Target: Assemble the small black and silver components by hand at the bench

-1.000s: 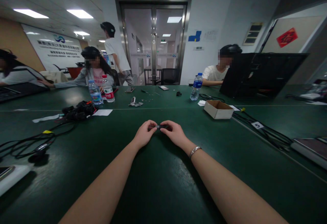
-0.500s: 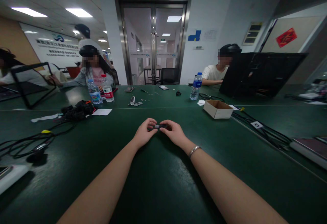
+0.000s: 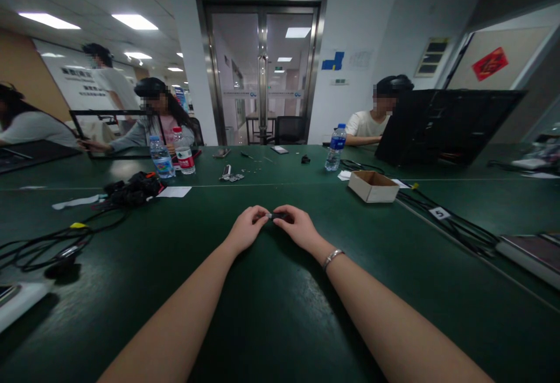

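Observation:
A small dark stick-like object (image 3: pixel 277 216) with a silvery end lies crosswise between my hands, just above the green table (image 3: pixel 280 290). My right hand (image 3: pixel 301 228) pinches its dark body from the right. At the silvery end, my left hand (image 3: pixel 247 228) has thumb and fingertips closed together. Those fingers cover part of that end, and the object's exact kind is too small to make out. A metal bracelet (image 3: pixel 333 257) circles my right wrist.
An open cardboard box (image 3: pixel 374 188) stands to the right, near a water bottle (image 3: pixel 336 147) and black cables (image 3: pixel 455 225). Left are two bottles, black gear (image 3: pixel 137 189) and more cables. Small metal parts (image 3: pixel 231 176) lie farther back. Several people are around the table.
My left fingers have closed in over the silvery end, showing less of it. My right hand stays put. Across the table a co-worker's black frame has turned, and a standing person has moved left.

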Demonstrator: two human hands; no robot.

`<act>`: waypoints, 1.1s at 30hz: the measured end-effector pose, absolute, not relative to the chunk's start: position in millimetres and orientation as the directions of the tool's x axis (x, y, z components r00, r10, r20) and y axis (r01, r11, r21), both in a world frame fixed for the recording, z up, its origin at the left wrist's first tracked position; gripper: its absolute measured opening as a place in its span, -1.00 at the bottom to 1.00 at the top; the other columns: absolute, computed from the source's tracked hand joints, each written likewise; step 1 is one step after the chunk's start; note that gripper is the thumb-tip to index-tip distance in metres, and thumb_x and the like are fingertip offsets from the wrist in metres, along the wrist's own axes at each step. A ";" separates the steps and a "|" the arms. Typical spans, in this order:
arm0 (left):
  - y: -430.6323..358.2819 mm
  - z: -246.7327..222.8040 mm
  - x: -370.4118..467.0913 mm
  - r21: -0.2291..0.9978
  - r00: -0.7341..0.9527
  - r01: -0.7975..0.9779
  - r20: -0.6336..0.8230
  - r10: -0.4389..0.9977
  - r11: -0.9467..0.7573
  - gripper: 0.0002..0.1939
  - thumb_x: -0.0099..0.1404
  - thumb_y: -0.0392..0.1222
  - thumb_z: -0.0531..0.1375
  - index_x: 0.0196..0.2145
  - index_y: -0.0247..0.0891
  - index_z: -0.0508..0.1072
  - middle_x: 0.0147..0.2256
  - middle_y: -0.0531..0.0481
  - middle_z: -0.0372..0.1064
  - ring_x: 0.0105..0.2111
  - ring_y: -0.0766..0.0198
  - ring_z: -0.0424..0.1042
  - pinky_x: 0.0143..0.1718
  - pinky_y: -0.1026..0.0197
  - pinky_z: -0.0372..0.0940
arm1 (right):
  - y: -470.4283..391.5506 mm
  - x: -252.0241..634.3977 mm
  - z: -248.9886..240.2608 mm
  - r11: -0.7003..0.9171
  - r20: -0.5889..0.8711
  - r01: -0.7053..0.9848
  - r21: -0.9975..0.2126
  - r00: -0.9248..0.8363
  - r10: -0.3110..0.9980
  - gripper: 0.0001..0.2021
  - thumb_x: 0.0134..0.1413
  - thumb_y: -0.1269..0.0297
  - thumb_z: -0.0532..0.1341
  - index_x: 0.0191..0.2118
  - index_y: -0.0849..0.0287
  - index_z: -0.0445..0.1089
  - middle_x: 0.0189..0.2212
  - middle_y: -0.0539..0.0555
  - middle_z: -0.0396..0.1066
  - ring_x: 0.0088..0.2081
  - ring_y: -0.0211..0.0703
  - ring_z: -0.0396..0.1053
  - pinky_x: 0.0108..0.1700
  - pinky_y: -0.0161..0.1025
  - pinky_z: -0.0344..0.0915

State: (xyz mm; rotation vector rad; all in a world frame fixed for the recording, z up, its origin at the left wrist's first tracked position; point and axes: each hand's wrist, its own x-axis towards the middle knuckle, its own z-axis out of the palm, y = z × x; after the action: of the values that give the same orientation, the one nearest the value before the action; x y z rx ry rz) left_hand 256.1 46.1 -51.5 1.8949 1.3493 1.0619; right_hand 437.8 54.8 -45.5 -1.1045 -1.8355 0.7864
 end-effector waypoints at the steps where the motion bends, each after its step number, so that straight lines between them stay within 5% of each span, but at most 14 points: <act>1: 46.0 -52.0 256.1 0.823 0.184 0.460 0.279 0.943 -0.333 -0.83 0.24 -0.18 0.11 -0.22 -0.19 0.42 -0.19 -0.04 0.37 -0.18 0.23 0.39 -0.11 0.17 0.28 | 54.7 437.8 -45.2 0.419 0.335 0.383 -0.824 -0.267 0.904 -0.76 -0.04 0.33 0.25 -0.18 0.18 0.44 -0.27 0.04 0.46 -0.30 -0.25 0.37 -0.17 -0.24 0.32; 9: 42.8 -48.1 256.8 0.860 0.175 0.381 0.293 0.940 -0.339 -0.71 0.15 -0.30 0.17 -0.13 -0.19 0.36 -0.16 -0.03 0.39 -0.23 0.25 0.42 -0.17 0.17 0.31 | 53.5 438.0 -43.2 0.415 0.327 0.392 -0.821 -0.273 0.905 -0.76 -0.03 0.32 0.24 -0.17 0.17 0.44 -0.26 0.04 0.47 -0.31 -0.25 0.36 -0.16 -0.23 0.31; 13: 43.6 -48.1 257.1 0.853 0.157 0.421 0.266 0.951 -0.308 -0.81 0.21 -0.14 0.15 -0.23 -0.22 0.43 -0.25 -0.03 0.43 -0.28 0.24 0.41 -0.19 0.18 0.29 | 53.1 437.3 -42.6 0.417 0.327 0.401 -0.816 -0.275 0.904 -0.77 -0.03 0.31 0.25 -0.18 0.17 0.45 -0.29 0.04 0.46 -0.33 -0.26 0.36 -0.17 -0.23 0.31; 18: 46.3 -52.8 257.0 0.799 0.102 0.557 0.206 0.973 -0.227 -0.59 0.31 0.10 -0.04 -0.38 -0.24 0.43 -0.41 -0.01 0.40 -0.37 0.21 0.38 -0.26 0.14 0.26 | 49.7 437.0 -38.4 0.413 0.316 0.403 -0.816 -0.287 0.904 -0.77 -0.03 0.34 0.24 -0.18 0.18 0.44 -0.28 0.04 0.46 -0.33 -0.27 0.35 -0.18 -0.24 0.31; 24: 44.1 -50.8 256.6 0.873 0.185 0.363 0.276 0.943 -0.327 -0.68 0.21 -0.22 0.13 -0.05 -0.20 0.34 -0.12 -0.07 0.38 -0.14 0.22 0.38 -0.13 0.18 0.28 | 50.3 437.6 -38.9 0.412 0.321 0.405 -0.816 -0.276 0.906 -0.78 -0.03 0.35 0.24 -0.19 0.18 0.45 -0.29 0.04 0.46 -0.31 -0.25 0.36 -0.18 -0.24 0.30; 29: 42.1 -48.2 257.8 0.850 0.202 0.411 0.268 0.942 -0.330 -0.79 0.23 -0.13 0.12 -0.20 -0.21 0.42 -0.25 -0.03 0.43 -0.26 0.24 0.40 -0.19 0.19 0.29 | 51.8 437.6 -41.8 0.425 0.328 0.406 -0.809 -0.287 0.900 -0.77 -0.04 0.33 0.25 -0.18 0.17 0.45 -0.32 0.02 0.46 -0.33 -0.25 0.35 -0.18 -0.24 0.30; 33: 44.0 -49.8 258.1 0.808 0.140 0.530 0.215 0.967 -0.256 -0.61 0.28 0.10 0.00 -0.39 -0.24 0.43 -0.45 0.01 0.40 -0.40 0.25 0.38 -0.27 0.18 0.27 | 49.4 437.2 -39.3 0.419 0.318 0.405 -0.812 -0.295 0.901 -0.77 -0.04 0.32 0.25 -0.19 0.16 0.45 -0.32 0.02 0.45 -0.35 -0.26 0.34 -0.20 -0.25 0.31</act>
State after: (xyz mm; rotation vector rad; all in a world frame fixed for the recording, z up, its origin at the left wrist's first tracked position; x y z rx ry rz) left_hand 258.1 44.0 -49.8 1.8602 1.4321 1.0060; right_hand 437.2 49.4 -39.3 -1.1143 -1.8786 0.7874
